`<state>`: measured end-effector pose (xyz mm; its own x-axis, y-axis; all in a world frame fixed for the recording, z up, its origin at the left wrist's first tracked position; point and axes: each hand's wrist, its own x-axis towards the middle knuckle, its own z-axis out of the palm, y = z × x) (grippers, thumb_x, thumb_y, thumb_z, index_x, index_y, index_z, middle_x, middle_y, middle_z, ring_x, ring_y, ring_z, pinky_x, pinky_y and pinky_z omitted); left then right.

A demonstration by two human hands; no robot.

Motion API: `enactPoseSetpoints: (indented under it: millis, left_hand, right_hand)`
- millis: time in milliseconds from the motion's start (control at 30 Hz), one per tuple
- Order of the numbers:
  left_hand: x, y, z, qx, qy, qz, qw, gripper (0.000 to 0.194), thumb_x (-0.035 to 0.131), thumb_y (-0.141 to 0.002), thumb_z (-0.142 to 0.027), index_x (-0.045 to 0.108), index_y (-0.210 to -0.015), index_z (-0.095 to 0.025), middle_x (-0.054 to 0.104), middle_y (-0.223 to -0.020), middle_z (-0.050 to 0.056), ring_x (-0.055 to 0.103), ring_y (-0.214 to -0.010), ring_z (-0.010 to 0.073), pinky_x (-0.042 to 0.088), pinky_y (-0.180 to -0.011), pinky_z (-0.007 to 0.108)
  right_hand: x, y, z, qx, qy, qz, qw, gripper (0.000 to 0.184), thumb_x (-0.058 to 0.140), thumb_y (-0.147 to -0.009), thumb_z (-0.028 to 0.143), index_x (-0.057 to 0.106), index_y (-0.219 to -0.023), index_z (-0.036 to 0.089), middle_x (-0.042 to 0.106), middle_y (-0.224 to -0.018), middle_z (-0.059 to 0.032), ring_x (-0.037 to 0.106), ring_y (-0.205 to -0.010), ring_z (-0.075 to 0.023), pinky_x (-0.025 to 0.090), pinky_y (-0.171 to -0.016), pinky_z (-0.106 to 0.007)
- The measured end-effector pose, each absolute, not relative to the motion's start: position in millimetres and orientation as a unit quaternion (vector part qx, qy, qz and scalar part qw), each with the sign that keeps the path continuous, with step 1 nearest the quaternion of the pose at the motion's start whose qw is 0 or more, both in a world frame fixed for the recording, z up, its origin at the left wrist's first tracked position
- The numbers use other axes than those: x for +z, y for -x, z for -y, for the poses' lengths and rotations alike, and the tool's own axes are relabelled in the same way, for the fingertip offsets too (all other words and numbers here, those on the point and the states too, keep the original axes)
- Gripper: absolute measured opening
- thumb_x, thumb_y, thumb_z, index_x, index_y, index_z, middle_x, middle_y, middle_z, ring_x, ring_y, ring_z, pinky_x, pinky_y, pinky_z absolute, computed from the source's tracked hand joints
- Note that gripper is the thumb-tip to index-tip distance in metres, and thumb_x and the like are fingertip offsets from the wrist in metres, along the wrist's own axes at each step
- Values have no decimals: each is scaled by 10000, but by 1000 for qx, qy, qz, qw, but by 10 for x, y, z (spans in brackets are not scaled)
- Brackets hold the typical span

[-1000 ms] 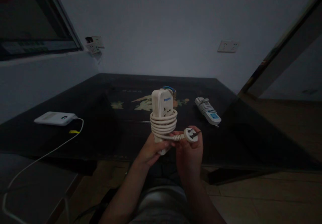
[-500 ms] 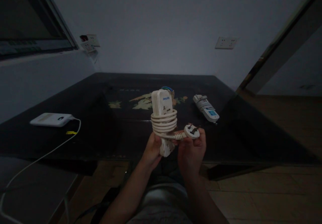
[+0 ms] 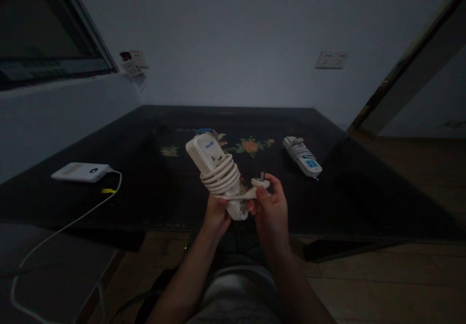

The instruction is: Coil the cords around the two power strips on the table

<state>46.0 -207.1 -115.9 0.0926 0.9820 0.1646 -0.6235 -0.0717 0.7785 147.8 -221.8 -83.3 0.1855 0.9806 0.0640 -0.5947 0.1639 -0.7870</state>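
A white power strip (image 3: 204,150) is held above the near part of the table, its top end tilted to the left. Its thick white cord (image 3: 223,176) is wound several times around its middle. My left hand (image 3: 217,215) is closed on the lower part of the strip, thumb by the coils. Between the thumb and fingers of my right hand (image 3: 271,202) is the plug (image 3: 260,183) at the cord's end, prongs pointing up. Some of the right fingers are hidden behind the strip and plug.
On the black table (image 3: 174,188) with painted flowers, a second power strip (image 3: 303,157) wrapped in grey cord lies to the right. A white power bank-like device (image 3: 80,172) with a cable (image 3: 69,224) lies left. Wall sockets (image 3: 332,60) are behind the table.
The power strip has turned from nearly upright to leaning left. The plug has moved slightly left and tilted, so its prongs now point up. Both hands keep their hold.
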Motion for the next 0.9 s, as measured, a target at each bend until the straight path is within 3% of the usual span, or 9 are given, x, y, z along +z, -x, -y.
enactPoseSetpoints:
  millis: [233,400,500,767,900]
  left_hand:
    - [-1274,-457,2007,644,-374,-252,618,763,749,-497,-685,655,-1014,-132,658,-716,50,591,-562,159,489,-551,284]
    - [-1217,-414,1981,696,-383,-258,550,752,815,-483,-587,638,-1096,-188,707,-916,73,674,-808,232,534,-726,328]
    - [-1189,-390,1983,696,-384,-249,553,749,808,-502,-584,628,-1125,-210,712,-935,68,671,-892,251,536,-763,334]
    - [-1233,-327,1983,683,-388,-241,569,699,800,-471,-618,680,-994,-171,715,-839,76,672,-836,262,549,-707,341]
    - [-1279,-313,1967,703,-377,-257,545,771,794,-432,-646,658,-1020,-167,710,-814,66,669,-758,228,541,-647,312]
  right_hand:
    - [-845,-1441,2161,540,346,302,705,423,736,-715,425,522,-1001,198,605,-537,68,474,-359,-73,368,-361,-173]
    - [-891,-1447,2131,554,343,301,696,404,729,-730,414,540,-998,178,587,-498,72,466,-353,-70,352,-362,-165]
    - [-890,-1436,2137,571,330,300,689,405,740,-720,404,545,-989,174,617,-537,60,461,-355,-58,346,-360,-158]
    - [-851,-1429,2167,621,322,315,642,406,765,-692,367,554,-972,161,605,-507,67,486,-353,-63,378,-358,-156]
    - [-851,-1441,2148,643,330,318,614,439,796,-639,404,559,-919,163,595,-465,62,486,-331,-66,364,-330,-142]
